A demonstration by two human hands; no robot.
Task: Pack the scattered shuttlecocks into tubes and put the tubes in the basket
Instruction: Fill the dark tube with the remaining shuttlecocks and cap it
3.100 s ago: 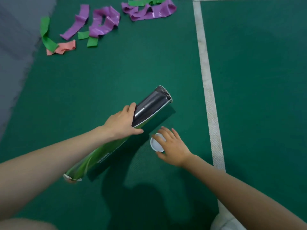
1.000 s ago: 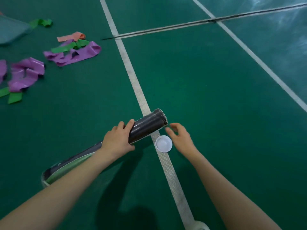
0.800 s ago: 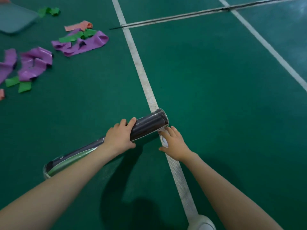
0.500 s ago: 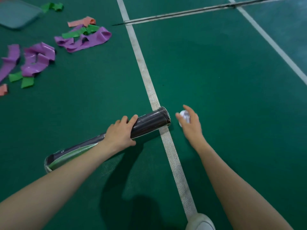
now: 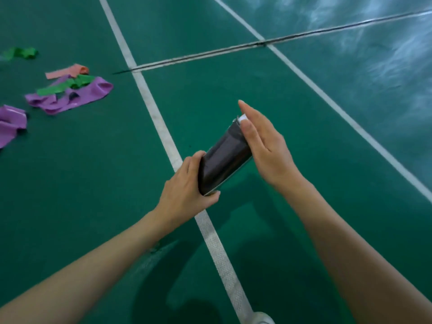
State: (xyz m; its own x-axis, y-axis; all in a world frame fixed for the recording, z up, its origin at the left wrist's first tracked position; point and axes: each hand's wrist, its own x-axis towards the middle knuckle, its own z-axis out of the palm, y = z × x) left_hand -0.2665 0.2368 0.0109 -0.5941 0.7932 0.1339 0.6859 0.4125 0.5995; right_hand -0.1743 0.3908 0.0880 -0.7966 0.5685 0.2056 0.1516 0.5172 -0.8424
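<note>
A dark shuttlecock tube [image 5: 223, 160] is held up off the green court floor, tilted with its far end pointing up and away from me. My left hand [image 5: 184, 192] grips its middle; the lower part of the tube is hidden behind that hand and forearm. My right hand [image 5: 264, 143] presses a white lid [image 5: 242, 117] against the tube's top end, with only a sliver of the lid showing past the thumb. No loose shuttlecocks and no basket are in view.
Purple, green and pink elastic bands [image 5: 70, 92] lie scattered on the floor at the left. White court lines [image 5: 161, 127] cross the green floor under my hands. A white shoe tip [image 5: 259, 319] shows at the bottom edge.
My right hand picked the white lid off the floor and brought it to the tube's open end. My left hand lifted the tube from lying on the floor to a raised tilt.
</note>
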